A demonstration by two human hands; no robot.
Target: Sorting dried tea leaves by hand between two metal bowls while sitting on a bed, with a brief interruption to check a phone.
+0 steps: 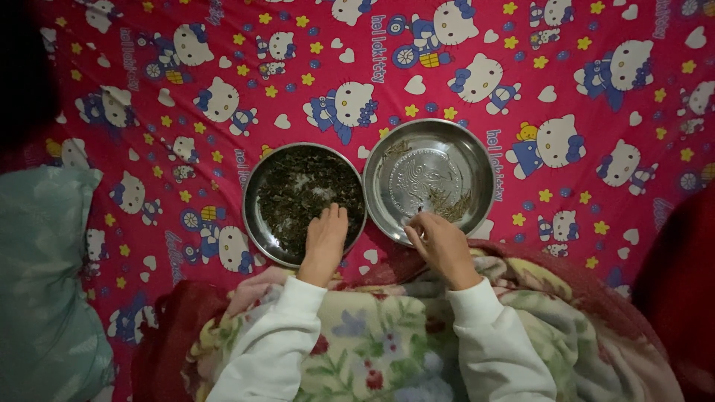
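Note:
Two round steel plates lie side by side on a pink cartoon-cat bedsheet. The left plate (257, 212) is covered with dark dried leaves (302, 186). My left hand (325, 240) rests palm down in it, fingers together on the leaves at the near edge. The right plate (477, 160) is mostly bare, with a small heap of dry stems (450, 202) near its front. My right hand (439, 242) hovers at that plate's near rim, fingertips pinched together beside the heap; whether a bit is between them cannot be seen.
A floral blanket (372, 342) covers my lap below the plates. A pale green pillow (41, 283) lies at the left edge. A dark red cloth (681, 275) is at the right. The pink sheet (186, 112) spreads beyond the plates.

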